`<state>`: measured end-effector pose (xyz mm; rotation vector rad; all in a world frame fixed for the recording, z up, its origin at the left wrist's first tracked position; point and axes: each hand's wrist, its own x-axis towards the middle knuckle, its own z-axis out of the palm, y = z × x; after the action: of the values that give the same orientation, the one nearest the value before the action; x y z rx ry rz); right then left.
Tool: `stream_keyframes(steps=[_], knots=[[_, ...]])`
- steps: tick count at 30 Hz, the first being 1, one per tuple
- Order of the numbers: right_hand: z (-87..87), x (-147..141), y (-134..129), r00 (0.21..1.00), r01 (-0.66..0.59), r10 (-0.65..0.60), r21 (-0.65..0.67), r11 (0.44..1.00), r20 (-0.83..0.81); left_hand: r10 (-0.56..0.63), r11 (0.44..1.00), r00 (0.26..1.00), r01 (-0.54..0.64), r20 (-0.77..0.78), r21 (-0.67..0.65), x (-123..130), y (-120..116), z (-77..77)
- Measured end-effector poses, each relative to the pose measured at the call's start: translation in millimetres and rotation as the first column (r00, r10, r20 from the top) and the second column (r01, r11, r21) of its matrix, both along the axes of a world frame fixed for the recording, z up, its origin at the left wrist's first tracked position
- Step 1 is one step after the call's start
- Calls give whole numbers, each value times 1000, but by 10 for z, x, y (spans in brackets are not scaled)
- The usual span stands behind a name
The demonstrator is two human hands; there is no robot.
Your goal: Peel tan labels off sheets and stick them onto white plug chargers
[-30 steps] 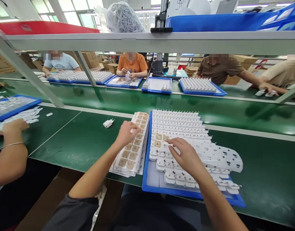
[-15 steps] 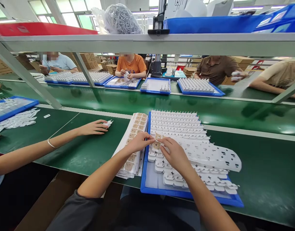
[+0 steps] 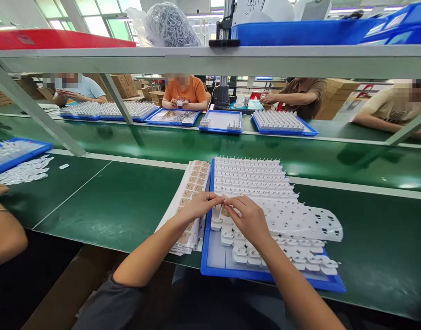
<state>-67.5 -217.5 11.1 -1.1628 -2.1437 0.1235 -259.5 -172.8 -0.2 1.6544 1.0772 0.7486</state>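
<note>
Over the left part of a blue tray (image 3: 210, 270), my left hand (image 3: 205, 204) and my right hand (image 3: 246, 213) meet fingertip to fingertip. Both pinch a small piece of sticker sheet (image 3: 224, 211) with a tan label on it. White plug-like parts (image 3: 248, 174) stand in rows in the tray, their pins up. A white perforated sheet (image 3: 303, 220) lies across the middle rows. Left of the tray, partly behind my left forearm, is a stack of sheets with tan stickers (image 3: 193, 183).
A co-worker's arm (image 3: 4, 224) rests at the left edge. White flat pieces (image 3: 28, 170) lie near another blue tray (image 3: 21, 146). Across the green bench, several people work behind trays (image 3: 220, 120). A shelf (image 3: 145, 64) spans overhead.
The co-worker's hand at the left has drawn back, and the white plug it held is gone from there. My hands stay together, with my right fingers closer around the sticker piece.
</note>
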Motion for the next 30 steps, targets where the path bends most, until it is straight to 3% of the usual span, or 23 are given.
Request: stream_keyframes(steps=[7, 11, 13, 15, 18, 20, 22, 25, 28, 30], knots=[[-8, 30, -9, 997, -43, 46, -38, 998, 64, 57, 997, 997, -55, -57, 50, 22, 23, -41], [132, 118, -42, 980, -184, 192, -142, 973, 52, 121, 984, 985, -103, -121, 144, 9, 102, -80], [224, 183, -77, 978, -209, 210, -193, 959, -19, 170, 970, 973, -137, -154, 203, -1, 140, -85], [298, 264, -140, 980, -173, 148, -207, 963, -130, 230, 947, 956, -178, -180, 267, -11, 124, -68], [320, 415, -302, 951, -98, 44, -163, 982, -307, 350, 884, 916, -254, -195, 392, -17, -75, -20], [272, 525, -442, 912, -51, -13, -145, 988, -409, 369, 810, 902, -193, -226, 554, -7, -313, -5], [197, 619, -577, 866, -28, -57, -162, 986, -497, 276, 717, 907, 27, -319, 697, 20, -570, -33], [95, 694, -713, 828, -29, -82, -188, 982, -555, 177, 613, 854, 294, -490, 734, 79, -860, -158], [40, 674, -770, 841, -49, -64, -195, 980, -537, 224, 602, 829, 296, -512, 742, 92, -982, -311], [18, 619, -794, 844, -73, -47, -201, 977, -534, 209, 621, 874, 227, -438, 750, 50, -1007, -385]])
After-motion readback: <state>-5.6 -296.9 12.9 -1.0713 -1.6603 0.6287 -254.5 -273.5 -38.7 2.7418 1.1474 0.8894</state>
